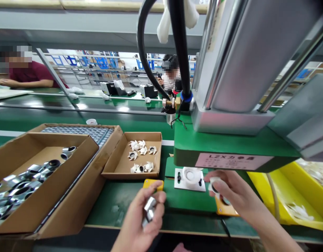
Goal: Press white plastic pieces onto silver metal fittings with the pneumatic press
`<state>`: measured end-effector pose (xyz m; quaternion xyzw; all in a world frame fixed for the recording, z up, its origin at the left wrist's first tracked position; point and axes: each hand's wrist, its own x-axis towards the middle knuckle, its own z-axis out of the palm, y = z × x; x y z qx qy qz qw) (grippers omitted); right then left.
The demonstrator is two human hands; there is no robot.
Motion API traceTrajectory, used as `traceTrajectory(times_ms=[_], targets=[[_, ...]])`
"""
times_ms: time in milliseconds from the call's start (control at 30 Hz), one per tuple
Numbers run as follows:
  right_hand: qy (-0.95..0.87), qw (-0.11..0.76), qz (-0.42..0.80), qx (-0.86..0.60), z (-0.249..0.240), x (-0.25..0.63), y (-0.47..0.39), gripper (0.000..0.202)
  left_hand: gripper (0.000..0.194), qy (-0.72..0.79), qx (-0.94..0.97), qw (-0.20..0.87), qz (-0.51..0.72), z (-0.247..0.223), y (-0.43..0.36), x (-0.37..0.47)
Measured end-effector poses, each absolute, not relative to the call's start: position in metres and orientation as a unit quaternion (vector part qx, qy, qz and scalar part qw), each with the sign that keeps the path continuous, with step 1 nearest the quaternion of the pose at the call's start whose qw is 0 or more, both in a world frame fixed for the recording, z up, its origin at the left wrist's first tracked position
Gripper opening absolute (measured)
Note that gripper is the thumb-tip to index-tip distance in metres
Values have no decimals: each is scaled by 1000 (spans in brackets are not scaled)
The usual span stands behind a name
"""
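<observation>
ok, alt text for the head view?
A person's left hand holds shiny metal pieces and the right hand a white part, either side of a white fixture below a machine's green block. Leftward: a cardboard box of metal fittings, a tray of white bladed wheels; rightward, a yellow bin.

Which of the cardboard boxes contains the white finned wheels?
The small shallow box, rightmost of the cardboard ones and nearest the left hand; the bigger boxes at left hold silvery parts instead.
</observation>
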<state>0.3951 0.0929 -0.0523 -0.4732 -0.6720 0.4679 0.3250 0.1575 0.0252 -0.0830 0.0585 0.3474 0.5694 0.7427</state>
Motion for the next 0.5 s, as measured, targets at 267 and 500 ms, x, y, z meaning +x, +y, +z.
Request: traceTrajectory(times_ms=[267, 500], targets=[[-571, 289, 666, -382, -34, 352, 105, 41, 16, 361, 79, 741, 560, -93, 13, 169], [-607, 171, 712, -311, -45, 296, 106, 33, 13, 422, 179, 706, 540, -103, 3, 167]])
